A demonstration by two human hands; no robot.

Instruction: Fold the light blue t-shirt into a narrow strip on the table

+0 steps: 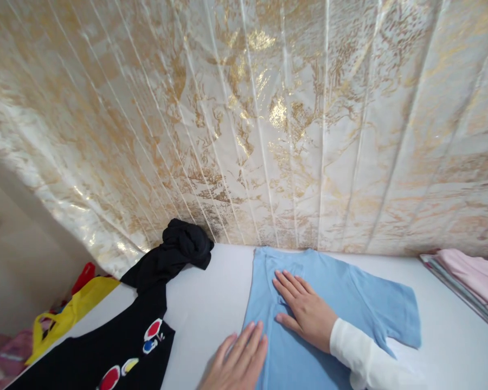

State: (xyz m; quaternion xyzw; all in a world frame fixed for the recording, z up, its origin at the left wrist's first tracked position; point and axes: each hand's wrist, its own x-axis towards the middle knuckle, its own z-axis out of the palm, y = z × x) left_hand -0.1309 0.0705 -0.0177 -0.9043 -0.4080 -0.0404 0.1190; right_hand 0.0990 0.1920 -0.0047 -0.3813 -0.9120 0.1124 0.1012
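Observation:
A light blue T-shirt (329, 281) lies on the white table, folded lengthwise, with a sleeve spread out to the right. My right hand (307, 314) rests palm down on its upper part, fingers stretched out. Lower down, my left hand (238, 360) is flat with its fingers extended, its fingertips at the shirt's left edge. The lower part of the shirt runs out of view. Neither hand grips the cloth.
Left on the white table (205, 295) lies a black garment (126, 336) with coloured prints, bunched at its far end. Yellow cloth (73, 309) hangs past the left edge. A folded pink and grey stack (472, 281) sits right. A gold-patterned curtain (268, 119) hangs behind.

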